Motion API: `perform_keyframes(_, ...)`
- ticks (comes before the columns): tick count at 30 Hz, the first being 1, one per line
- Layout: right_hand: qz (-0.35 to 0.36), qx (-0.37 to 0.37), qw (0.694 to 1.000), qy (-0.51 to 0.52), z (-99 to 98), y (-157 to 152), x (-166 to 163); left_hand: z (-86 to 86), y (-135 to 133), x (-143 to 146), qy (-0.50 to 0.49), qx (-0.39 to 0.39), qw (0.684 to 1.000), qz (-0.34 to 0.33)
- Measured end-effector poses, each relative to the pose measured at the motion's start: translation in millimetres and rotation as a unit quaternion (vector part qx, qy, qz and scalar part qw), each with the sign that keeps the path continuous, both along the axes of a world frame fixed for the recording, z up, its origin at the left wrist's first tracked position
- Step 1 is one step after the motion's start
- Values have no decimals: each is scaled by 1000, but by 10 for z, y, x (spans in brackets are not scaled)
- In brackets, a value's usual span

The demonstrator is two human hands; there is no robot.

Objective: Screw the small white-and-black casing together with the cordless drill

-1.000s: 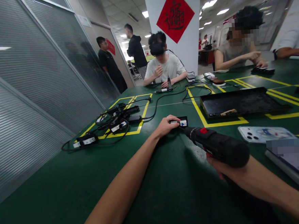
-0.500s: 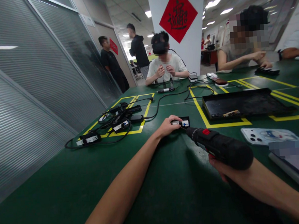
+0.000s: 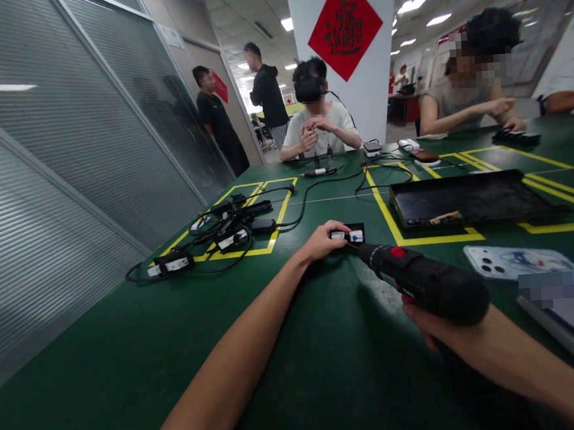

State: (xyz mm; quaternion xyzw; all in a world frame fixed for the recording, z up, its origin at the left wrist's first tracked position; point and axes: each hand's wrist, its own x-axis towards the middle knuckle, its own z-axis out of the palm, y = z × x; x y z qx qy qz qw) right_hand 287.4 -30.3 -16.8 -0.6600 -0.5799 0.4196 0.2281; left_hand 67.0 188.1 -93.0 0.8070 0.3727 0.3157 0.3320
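Starting at the left edge of the table [image 3: 105, 359], a tangle of black cables [image 3: 229, 229] and labelled adapters lies inside a yellow-taped box, well apart from the hands. Toward the middle, the left hand [image 3: 321, 242] reaches forward with its fingers curled down, pinching the left end of a small black module [image 3: 356, 235] that lies flat on the green surface. Just beside it on the right, the tip of an electric driver [image 3: 429, 283] meets the module's near edge at a slant. The right hand [image 3: 425, 326] is wrapped closed round the driver's grip from below, mostly hidden by the tool's body.

By the look of it, the step in hand is working a screw on the module, with the bit set at it. Whether the bit is seated cannot be told. A further move calls for holding the module pinned and keeping the bit in line with the screw. Farther right lie a black tray [image 3: 467, 196] and, nearer, a phone [image 3: 514, 261].
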Motion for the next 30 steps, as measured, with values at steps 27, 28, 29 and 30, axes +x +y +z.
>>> perform_keyframes(27,-1,94,994,58,42,-40,-22,-10,6,1,-31,5,1000,-2)
perform_keyframes(28,0,94,994,57,41,-40,-20,-4,3,4,-26,4,1000,0)
perform_keyframes(29,-2,96,994,56,39,-40,-18,1,1,6,-23,3,1000,2)
perform_keyframes(30,-4,99,994,55,37,-40,-18,4,0,9,-21,2,1000,3)
